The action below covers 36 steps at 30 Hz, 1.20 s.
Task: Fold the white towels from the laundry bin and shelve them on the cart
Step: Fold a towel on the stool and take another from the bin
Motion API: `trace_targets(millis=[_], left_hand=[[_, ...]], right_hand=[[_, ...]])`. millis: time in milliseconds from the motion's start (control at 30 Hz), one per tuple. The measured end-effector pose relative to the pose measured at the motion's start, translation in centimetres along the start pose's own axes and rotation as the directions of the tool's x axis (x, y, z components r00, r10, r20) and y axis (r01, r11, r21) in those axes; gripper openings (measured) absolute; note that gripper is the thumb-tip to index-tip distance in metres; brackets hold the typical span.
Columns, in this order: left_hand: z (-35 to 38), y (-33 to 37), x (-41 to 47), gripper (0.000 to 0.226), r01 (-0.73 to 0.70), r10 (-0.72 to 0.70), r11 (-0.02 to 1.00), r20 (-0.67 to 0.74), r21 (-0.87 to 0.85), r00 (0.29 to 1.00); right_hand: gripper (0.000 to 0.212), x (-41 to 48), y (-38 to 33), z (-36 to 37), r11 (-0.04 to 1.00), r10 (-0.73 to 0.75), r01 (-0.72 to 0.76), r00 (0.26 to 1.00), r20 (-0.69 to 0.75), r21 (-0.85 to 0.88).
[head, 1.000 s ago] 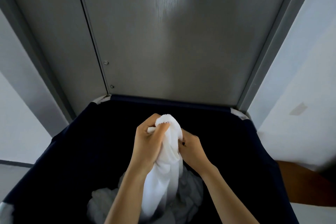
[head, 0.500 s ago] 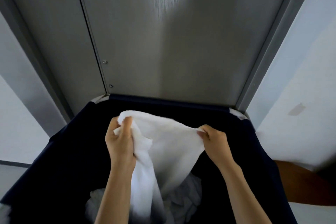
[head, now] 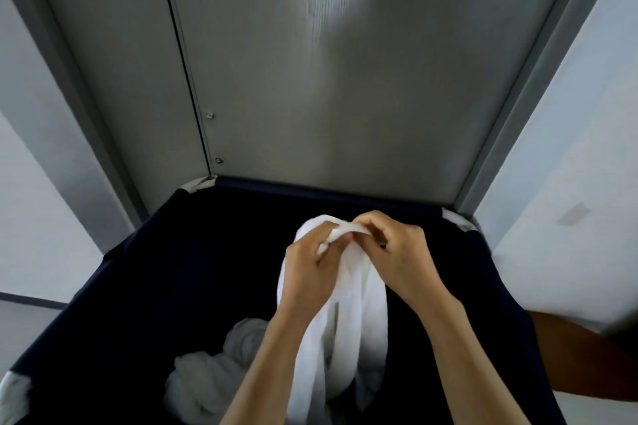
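Holding: L hand and R hand meet just right of frame ctr, knuckles nearly touching, both clamped on the same bunched top edge of the held towel.
L hand grip: thumb and curled fingers pinch a fold of cloth; back of hand faces the camera.
R hand grip: fingertips curled in, pinching the fold from the right side, w/ a thin strip of cloth showing btwn the two hands.
Held towel: white, gathered into long loose folds, hangs straight down btwn the forearms toward the btm edge; lower end drops into the bin, its tip not clear.
Towel heap: more white towels lie crumpled in the bin at lower left of ctr, just left of the L forearm, apart from the held one as far as can be seen.
Laundry bin: dark navy fabric walls fill the lower half of the frame; pale corner pieces show at its far left and far right corners and at btm left.
Door: grey panel directly behind the bin's far rim, fills the upper ctr; two small screws sit by a vertical seam at left.
Door frame: grey strips slant up both sides.
Walls: pale wall at right w/ a small grey patch; same pale tone at far left.
Lower right: a brown piece beside the bin; can't tell what it is.
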State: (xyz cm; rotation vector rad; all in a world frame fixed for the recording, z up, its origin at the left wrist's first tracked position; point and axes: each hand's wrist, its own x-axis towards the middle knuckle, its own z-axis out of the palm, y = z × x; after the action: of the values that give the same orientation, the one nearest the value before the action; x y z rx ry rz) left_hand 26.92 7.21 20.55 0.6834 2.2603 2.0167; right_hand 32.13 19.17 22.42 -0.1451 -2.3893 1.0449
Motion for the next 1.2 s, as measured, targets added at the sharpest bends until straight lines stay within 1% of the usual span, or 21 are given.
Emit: trace_targets(millis=[67,133,233,300,367,400,433,467,500,567,600,633,667,700,733,800,900,967,1033,1100,1200], left_hand=[[0.4,-0.1,-0.2,0.031,0.041,-0.045,0.998,-0.088,-0.052,0.995],[0.6,0.1,0.1,0.034,0.072,-0.105,0.979,-0.17,-0.189,0.98],[-0.4,0.1,1.3,0.033,0.071,-0.231,0.884,-0.301,-0.463,0.925],[-1.8,-0.8,2.2,0.032,0.07,-0.313,0.833,-0.362,-0.55,0.878],[-3.0,-1.9,2.4,0.034,0.083,-0.315,0.864,-0.405,-0.497,0.858],[-3.2,-2.4,2.2,0.031,0.103,-0.287,0.909,-0.43,-0.403,0.856],[-3.1,-2.9,2.0,0.022,0.127,-0.235,0.957,-0.445,-0.259,0.864],[-2.8,-3.1,1.6,0.01,0.152,-0.187,0.982,-0.421,-0.116,0.888],[-2.3,-3.2,1.3,0.018,0.155,-0.142,0.988,-0.378,0.005,0.915],[-1.2,-3.5,0.9,0.046,0.058,-0.039,0.994,-0.196,0.09,0.98],[-0.5,-3.4,0.9,0.05,0.018,-0.012,0.994,-0.062,0.106,0.998],[0.2,-3.1,0.7,0.046,-0.006,-0.004,0.992,0.086,0.127,0.996],[0.9,-2.8,0.3,0.034,-0.026,-0.008,0.985,0.199,0.169,0.98],[1.4,-2.7,0.0,0.021,-0.021,-0.024,0.984,0.245,0.18,0.969],[1.6,-2.5,-0.2,0.016,-0.01,-0.028,0.987,0.233,0.158,0.972],[1.4,-2.8,-0.2,0.02,-0.003,-0.013,0.994,0.144,0.112,0.989],[0.9,-2.7,0.0,0.021,-0.047,0.037,0.993,0.093,0.109,0.995],[0.9,-2.7,0.1,0.021,-0.078,0.074,0.992,0.04,0.095,0.996],[0.7,-2.6,0.2,0.018,-0.063,0.067,0.996,-0.067,0.059,0.995],[0.1,-2.2,0.8,0.014,-0.04,0.043,0.999,-0.176,0.018,0.983],[-1.5,-1.2,1.4,0.024,-0.034,0.009,0.997,-0.313,-0.072,0.95]], right_hand=[[0.006,-0.5,1.3,0.9,0.998,0.063,-0.063,0.998,0.018,-0.022],[0.008,-0.8,3.1,1.2,0.986,0.151,-0.149,0.988,0.021,-0.071],[0.011,-1.5,5.9,0.6,0.945,0.299,-0.299,0.954,-0.021,-0.133],[0.013,-2.0,7.1,0.2,0.925,0.336,-0.343,0.939,-0.069,-0.164],[0.014,-2.3,7.4,-0.3,0.919,0.329,-0.35,0.935,-0.136,-0.18],[0.014,-2.2,7.2,-0.6,0.921,0.317,-0.345,0.934,-0.166,-0.183],[0.014,-2.0,7.0,-0.9,0.928,0.296,-0.328,0.937,-0.187,-0.177],[0.015,-1.8,6.5,-1.1,0.941,0.262,-0.294,0.946,-0.191,-0.165],[0.016,-1.5,5.8,-1.2,0.959,0.218,-0.245,0.96,-0.178,-0.146],[0.016,-1.0,4.2,-0.8,0.987,0.082,-0.094,0.992,-0.094,-0.13],[0.016,-0.8,3.6,-0.4,0.993,0.013,-0.018,0.999,-0.043,-0.118],[0.016,-0.8,3.1,0.1,0.995,-0.018,0.018,1.0,-0.001,-0.095],[0.015,-0.9,2.7,0.4,0.999,-0.006,0.008,1.0,0.028,-0.049],[0.015,-0.9,2.5,0.6,1.0,0.014,-0.013,0.999,0.038,-0.023],[0.015,-0.8,2.5,0.8,1.0,0.031,-0.031,0.999,0.031,0.0],[0.013,-0.7,2.6,0.9,0.999,0.048,-0.049,0.998,0.033,0.006],[0.013,-0.7,3.0,1.3,0.996,0.079,-0.081,0.995,0.068,0.025],[0.011,-0.9,3.5,1.7,0.996,0.09,-0.091,0.994,0.057,0.002],[0.011,-1.0,4.3,1.9,0.994,0.1,-0.099,0.994,0.032,-0.042],[0.011,-0.9,5.2,1.8,0.987,0.151,-0.149,0.988,0.027,-0.064],[0.009,-0.9,6.5,1.4,0.969,0.202,-0.2,0.979,0.001,-0.142]])
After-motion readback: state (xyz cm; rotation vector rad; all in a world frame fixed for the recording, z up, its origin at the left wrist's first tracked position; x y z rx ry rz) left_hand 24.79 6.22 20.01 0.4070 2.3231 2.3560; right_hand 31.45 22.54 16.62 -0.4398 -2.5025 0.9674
